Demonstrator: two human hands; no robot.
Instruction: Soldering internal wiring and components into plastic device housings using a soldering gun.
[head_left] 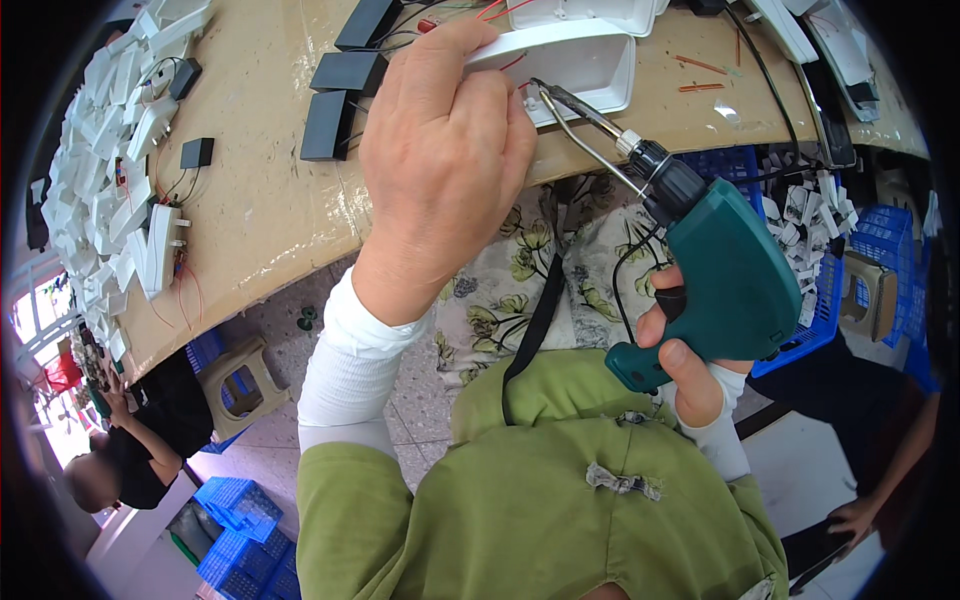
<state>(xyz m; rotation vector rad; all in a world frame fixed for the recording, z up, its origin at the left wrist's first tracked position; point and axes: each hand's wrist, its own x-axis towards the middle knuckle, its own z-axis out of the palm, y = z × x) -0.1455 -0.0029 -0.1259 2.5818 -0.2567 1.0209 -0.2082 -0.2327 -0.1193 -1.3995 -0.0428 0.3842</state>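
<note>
My right hand (690,375) is wrapped round the handle of a dark green soldering gun (738,275), a finger by its black trigger. The gun's hot tip and a thin metal feed tube meet inside a white plastic housing (595,68), close to its left end. My left hand (445,140) grips that housing at the table's near edge, fingers curled over its wall. Red wire shows inside the housing near the tip. What exactly the tip touches is hard to make out, as my left fingers cover part of it.
Black boxes (348,72) with leads lie left of my hand on the brown table (255,200). White plastic parts (100,170) pile up at the far left. Blue crates (825,300) with white pieces stand at the right. Other people (150,440) sit on both sides.
</note>
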